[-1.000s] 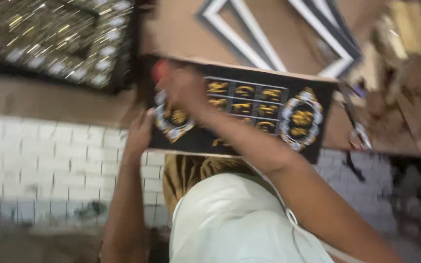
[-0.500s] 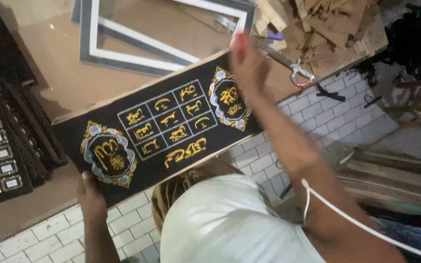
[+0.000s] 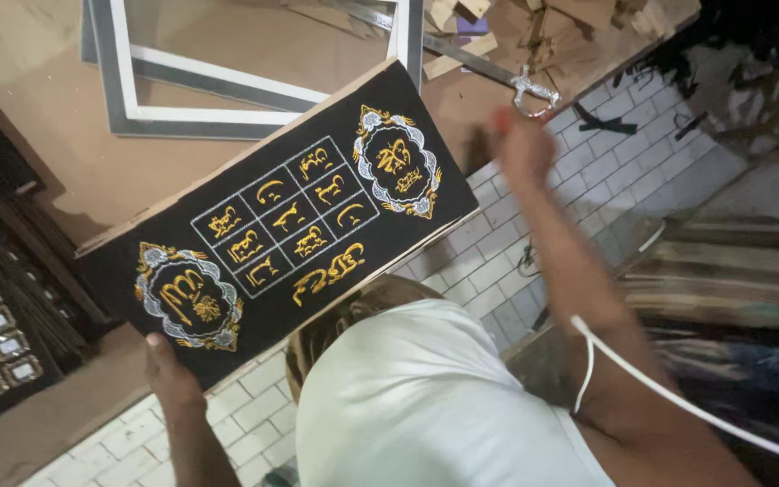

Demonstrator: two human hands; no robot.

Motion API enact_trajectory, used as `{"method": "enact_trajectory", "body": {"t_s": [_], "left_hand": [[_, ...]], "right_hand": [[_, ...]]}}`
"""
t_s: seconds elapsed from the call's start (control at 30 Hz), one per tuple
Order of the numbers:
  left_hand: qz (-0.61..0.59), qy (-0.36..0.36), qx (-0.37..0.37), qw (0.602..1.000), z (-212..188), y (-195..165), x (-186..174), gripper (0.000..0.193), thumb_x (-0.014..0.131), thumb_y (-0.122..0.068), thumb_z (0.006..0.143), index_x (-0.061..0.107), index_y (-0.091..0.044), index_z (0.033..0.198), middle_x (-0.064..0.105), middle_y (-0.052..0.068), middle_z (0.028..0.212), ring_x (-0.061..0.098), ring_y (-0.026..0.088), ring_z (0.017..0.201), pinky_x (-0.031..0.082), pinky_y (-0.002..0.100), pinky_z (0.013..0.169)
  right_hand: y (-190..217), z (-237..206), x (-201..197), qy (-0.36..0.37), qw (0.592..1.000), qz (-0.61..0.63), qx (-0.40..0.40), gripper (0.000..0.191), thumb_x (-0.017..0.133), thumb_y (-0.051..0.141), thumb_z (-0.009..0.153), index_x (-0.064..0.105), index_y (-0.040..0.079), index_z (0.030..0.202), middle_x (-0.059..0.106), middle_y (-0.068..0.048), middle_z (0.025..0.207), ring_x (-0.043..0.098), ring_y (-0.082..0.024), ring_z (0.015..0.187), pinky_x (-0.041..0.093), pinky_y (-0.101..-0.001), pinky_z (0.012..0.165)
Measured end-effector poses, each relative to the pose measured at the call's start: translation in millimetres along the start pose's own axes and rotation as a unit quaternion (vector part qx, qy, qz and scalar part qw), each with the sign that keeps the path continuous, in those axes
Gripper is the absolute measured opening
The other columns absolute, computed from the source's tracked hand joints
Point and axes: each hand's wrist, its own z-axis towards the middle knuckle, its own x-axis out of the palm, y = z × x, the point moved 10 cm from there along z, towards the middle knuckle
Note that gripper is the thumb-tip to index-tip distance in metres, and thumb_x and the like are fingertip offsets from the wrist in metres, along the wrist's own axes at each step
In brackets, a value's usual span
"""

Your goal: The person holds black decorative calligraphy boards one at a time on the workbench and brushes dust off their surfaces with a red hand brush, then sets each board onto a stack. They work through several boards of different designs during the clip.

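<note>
Right hand (image 3: 520,149) has left the black embroidered panel (image 3: 286,230), blurred, grip unclear; your left hand (image 3: 171,370) alone now grasps its lower corner, so it tilts.

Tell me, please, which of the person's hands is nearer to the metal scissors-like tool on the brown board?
The right hand is nearer, blurred just below the metal tool. The left hand is far off, gripping the lower edge of the black embroidered panel.
</note>
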Motion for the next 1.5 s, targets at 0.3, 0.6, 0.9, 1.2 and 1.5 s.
{"method": "enact_trajectory", "body": {"t_s": [0.3,0.6,0.9,1.2,1.5], "left_hand": [[0.118,0.000,0.165,0.979,-36,-81,12,0.072,0.066,-0.037,0.108,0.037,0.011,0.153,0.050,0.024,0.150,0.050,0.028,0.137,0.041,0.039,0.111],[0.449,0.016,0.021,0.893,-77,-81,8,0.069,0.089,-0.027,0.076,0.060,-0.010,0.136,0.076,0.016,0.110,0.072,0.039,0.099,0.056,0.047,0.082],[0.361,0.005,0.043,0.932,-64,-67,-20,0.057,0.087,-0.021,0.076,0.062,-0.004,0.124,0.076,0.018,0.104,0.073,0.037,0.097,0.058,0.046,0.079],[0.314,0.059,-0.012,0.948,-58,-70,-33,0.098,0.090,-0.023,0.066,0.036,0.001,0.144,0.070,0.027,0.111,0.068,0.044,0.104,0.055,0.047,0.087],[0.179,0.047,0.063,0.981,-1,-161,-148,0.059,0.079,-0.031,0.089,0.058,-0.003,0.137,0.072,0.017,0.118,0.071,0.028,0.103,0.060,0.040,0.079]], "right_hand": [[14,-91,-58,-0.036,0.962,0.085,-0.255,0.047,0.087,0.042,0.078,0.079,0.015,0.114,0.057,-0.018,0.103,0.056,-0.041,0.103,0.050,-0.0482,0.083],[79,-132,-73,-0.028,0.929,-0.020,-0.369,0.037,0.092,0.036,0.062,0.078,0.011,0.086,0.057,-0.008,0.100,0.058,-0.030,0.102,0.047,-0.0468,0.080],[102,-129,-78,0.088,0.950,-0.089,-0.284,0.047,0.093,0.036,0.060,0.077,0.007,0.093,0.069,-0.015,0.099,0.067,-0.037,0.094,0.054,-0.0507,0.076],[311,-220,-172,-0.045,0.853,0.273,-0.443,0.077,0.086,0.019,0.089,0.049,0.008,0.156,0.064,-0.016,0.107,0.066,-0.030,0.088,0.056,-0.0412,0.078],[471,-293,-60,-0.027,0.859,0.225,-0.459,0.073,0.082,0.015,0.085,0.050,0.008,0.151,0.068,-0.017,0.102,0.070,-0.033,0.085,0.057,-0.0427,0.073]]}}
